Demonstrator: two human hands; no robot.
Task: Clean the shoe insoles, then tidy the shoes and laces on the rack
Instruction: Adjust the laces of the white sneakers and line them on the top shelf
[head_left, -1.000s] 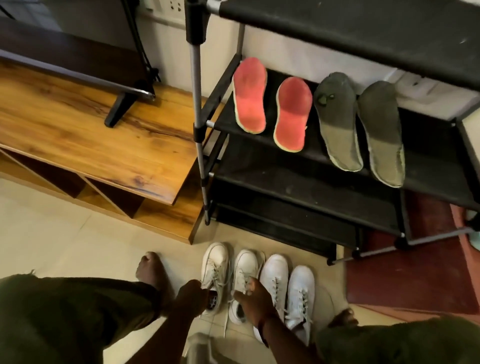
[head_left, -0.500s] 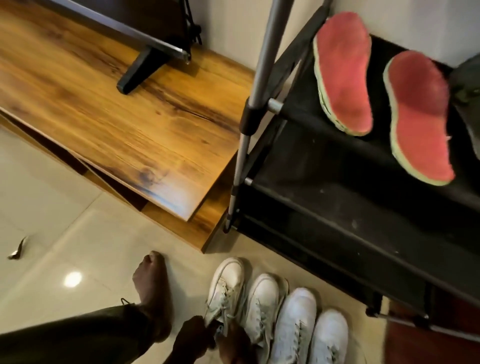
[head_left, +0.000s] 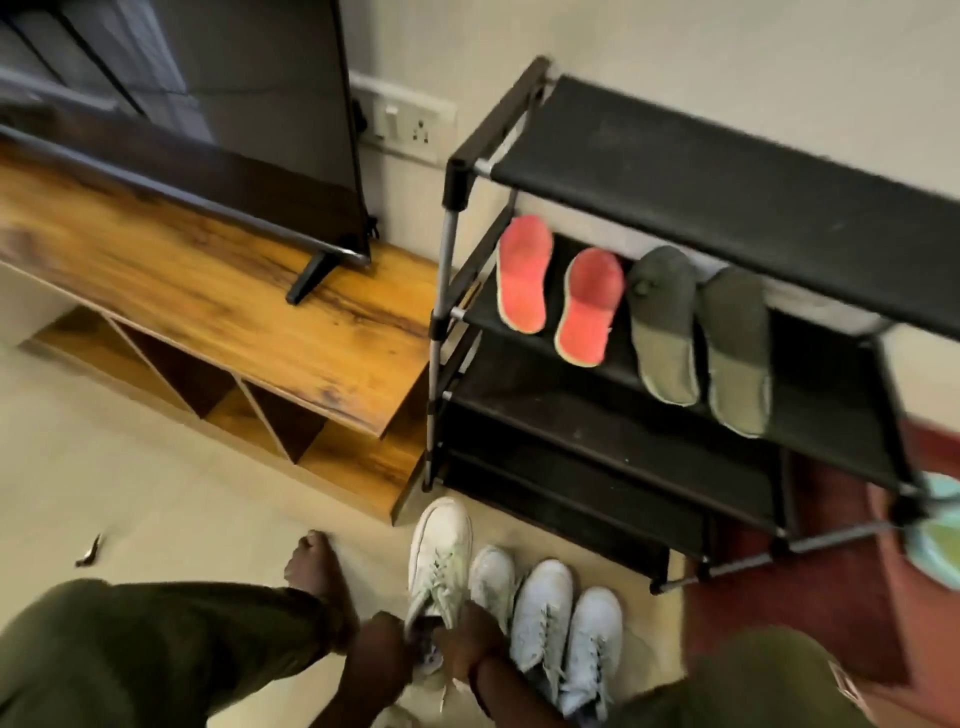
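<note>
Pale glossy floor tiles (head_left: 156, 519) fill the lower left of the frame. Above them stands a wood-grain TV bench (head_left: 234, 291), and a black fabric-shelved shoe rack (head_left: 675, 171) takes up the upper right. On the rack's second shelf, two red foam insoles (head_left: 522, 275) and two grey-green insoles (head_left: 665, 332) lie side by side. Four white lace-up sneakers (head_left: 540, 608) stand in a row at bottom centre, just in front of the lowest shelf.

The left hand (head_left: 382, 642) has its fingers curled round the heel collar of the leftmost white sneaker (head_left: 439, 551), whose toe sits ahead of the others. The right hand (head_left: 470, 642) covers the heel of the second sneaker (head_left: 491, 577). Its knuckles are bent, but blur hides whether it is actually grasping.

These sneakers should be light, with soft uppers over a stiff rubber sole, so the heel collar is the sound place to lift from. Their pale laces look loosely threaded and may trail or snag on the rack's tubes. The uppers look fairly clean, and the openings are dark. The insoles appear thin and floppy, so they are probably best carried by the middle.
</note>
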